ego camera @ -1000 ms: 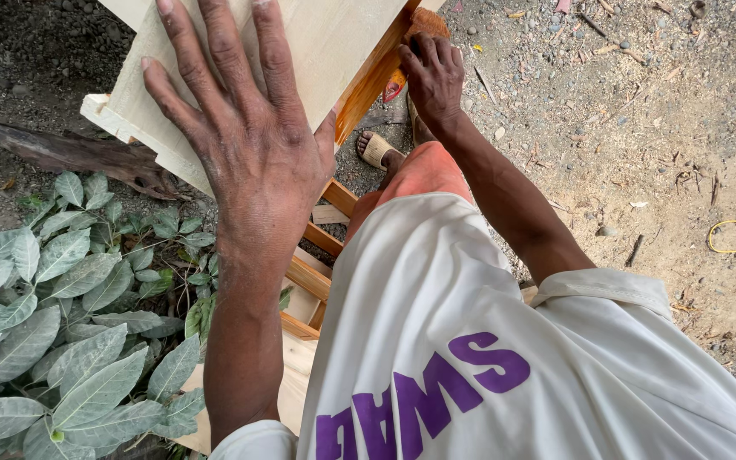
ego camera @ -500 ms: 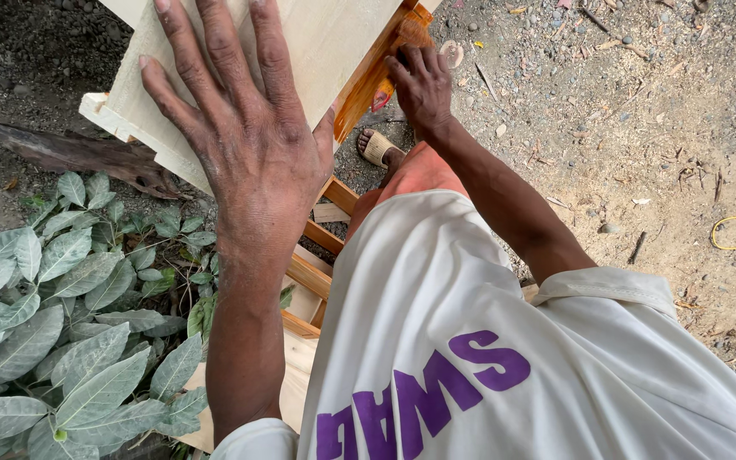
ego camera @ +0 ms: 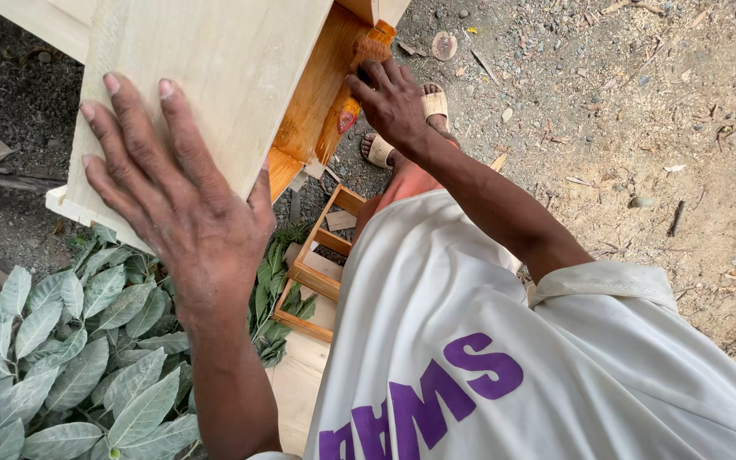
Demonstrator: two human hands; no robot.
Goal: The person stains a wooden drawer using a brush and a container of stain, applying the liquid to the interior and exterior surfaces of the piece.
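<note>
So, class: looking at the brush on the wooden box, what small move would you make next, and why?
Probably draw the brush down along the orange side toward its lower end. The right hand holds it near the top of that side, the left hand lies flat on the pale, uncoated face steadying the box, and the side below already looks stained, so one long stroke would likely even it.

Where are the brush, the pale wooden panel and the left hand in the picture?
brush [ego camera: 368,49], head view, on its stained bristle end above the right hand's fingers.
pale wooden panel [ego camera: 215,60], head view, on its bare unstained face.
left hand [ego camera: 185,204], head view, on the back of the hand.
</note>
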